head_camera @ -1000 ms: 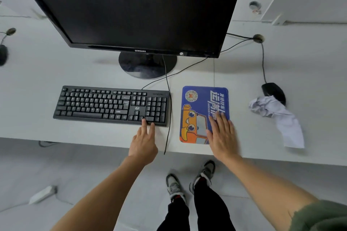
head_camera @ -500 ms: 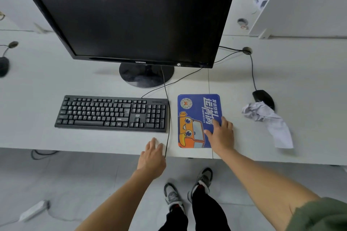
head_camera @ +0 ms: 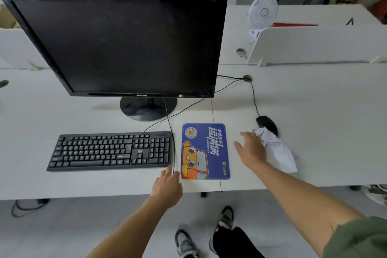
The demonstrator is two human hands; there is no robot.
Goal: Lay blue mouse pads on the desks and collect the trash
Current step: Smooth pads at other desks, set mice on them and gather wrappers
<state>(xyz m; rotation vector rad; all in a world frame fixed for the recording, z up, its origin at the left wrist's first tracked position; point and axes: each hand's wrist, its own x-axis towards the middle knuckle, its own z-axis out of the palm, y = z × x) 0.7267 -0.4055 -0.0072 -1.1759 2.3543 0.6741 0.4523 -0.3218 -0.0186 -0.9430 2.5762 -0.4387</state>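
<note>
A blue mouse pad (head_camera: 205, 151) with an orange cartoon car lies flat on the white desk (head_camera: 314, 111), just right of the keyboard. A crumpled piece of white paper (head_camera: 276, 151) lies to the pad's right, partly over the black mouse (head_camera: 267, 123). My right hand (head_camera: 251, 150) hovers with spread fingers between the pad and the paper, its far side at the paper's edge; it holds nothing. At the desk's front edge my left hand (head_camera: 167, 186) rests with relaxed fingers beside the pad's near left corner, by the keyboard cable.
A black keyboard (head_camera: 111, 151) and a dark Samsung monitor (head_camera: 125, 42) fill the desk's left and middle. Cables run to a grommet hole (head_camera: 247, 78). A white partition (head_camera: 314, 46) and a small white fan (head_camera: 263, 13) stand behind. My shoes (head_camera: 225, 219) are on the floor below.
My right hand left the mouse pad and moved right to the crumpled paper. My left hand drew back from the keyboard to the desk edge. The view tilted up.
</note>
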